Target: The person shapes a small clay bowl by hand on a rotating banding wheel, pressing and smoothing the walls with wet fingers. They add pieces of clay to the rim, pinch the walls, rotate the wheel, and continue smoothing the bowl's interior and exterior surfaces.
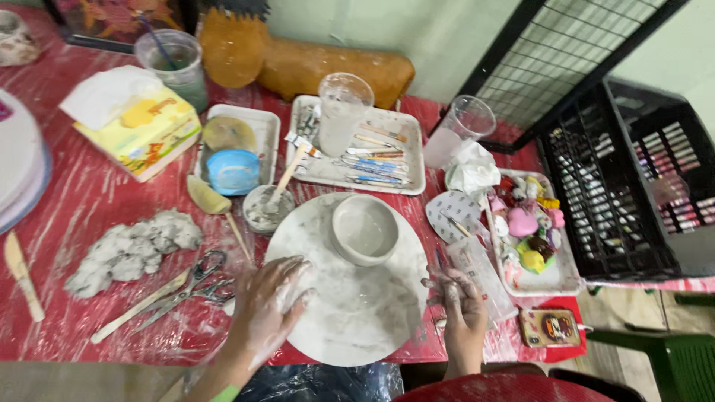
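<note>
The clay bowl on the round board looks wet, soft, easily dented; support underneath; left hand flat on board, fingers together; right hand empty, fingers loosely curled.

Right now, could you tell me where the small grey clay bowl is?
The small grey clay bowl sits on the upper part of the round white turntable, beyond both clay-smeared hands and just right of the small cup of slip.

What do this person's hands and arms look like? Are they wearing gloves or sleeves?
No gloves or sleeves show. The left hand and right hand are bare and smeared with pale grey clay, as are the fingers. A green band sits on the left forearm.
</note>
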`<state>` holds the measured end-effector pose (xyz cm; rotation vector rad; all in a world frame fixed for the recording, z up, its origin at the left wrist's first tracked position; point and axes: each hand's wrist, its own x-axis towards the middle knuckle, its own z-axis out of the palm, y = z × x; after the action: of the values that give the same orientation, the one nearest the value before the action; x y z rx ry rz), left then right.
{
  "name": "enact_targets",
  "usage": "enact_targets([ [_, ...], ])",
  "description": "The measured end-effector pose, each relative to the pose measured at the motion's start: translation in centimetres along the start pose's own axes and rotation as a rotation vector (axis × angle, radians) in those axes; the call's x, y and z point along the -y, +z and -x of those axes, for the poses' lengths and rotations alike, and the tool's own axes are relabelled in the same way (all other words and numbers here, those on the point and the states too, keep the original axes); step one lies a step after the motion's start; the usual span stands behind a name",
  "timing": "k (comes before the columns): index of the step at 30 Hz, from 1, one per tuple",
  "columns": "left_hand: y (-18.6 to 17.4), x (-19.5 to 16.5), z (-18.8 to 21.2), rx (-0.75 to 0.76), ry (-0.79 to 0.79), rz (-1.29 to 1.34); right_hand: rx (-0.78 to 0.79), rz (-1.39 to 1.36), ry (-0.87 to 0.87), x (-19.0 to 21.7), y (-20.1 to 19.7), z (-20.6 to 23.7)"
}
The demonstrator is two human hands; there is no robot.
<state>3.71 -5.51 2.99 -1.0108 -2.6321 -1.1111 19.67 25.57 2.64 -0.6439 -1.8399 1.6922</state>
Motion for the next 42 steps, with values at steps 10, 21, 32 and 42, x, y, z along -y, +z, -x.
enact_targets([
  [10,1.7,1.9,-6.4,-0.001,0.306,-0.401,-0.104,-0.005,0.070,0.3,-1.2,0.0],
  [21,0.3,-2.1,-4.4,-0.021,0.331,-0.093,-0.038,-0.074,0.057,-2.0,-4.2,-0.7],
  [32,-0.4,-3.0,-3.7,0.062,0.276,0.020,-0.054,0.076,-0.157,0.2,-3.0,-1.7],
  [42,-0.4,-5.4,-8.2,0.023,0.376,0.105,0.033,0.074,-0.062,3.3,-0.4,-3.4],
])
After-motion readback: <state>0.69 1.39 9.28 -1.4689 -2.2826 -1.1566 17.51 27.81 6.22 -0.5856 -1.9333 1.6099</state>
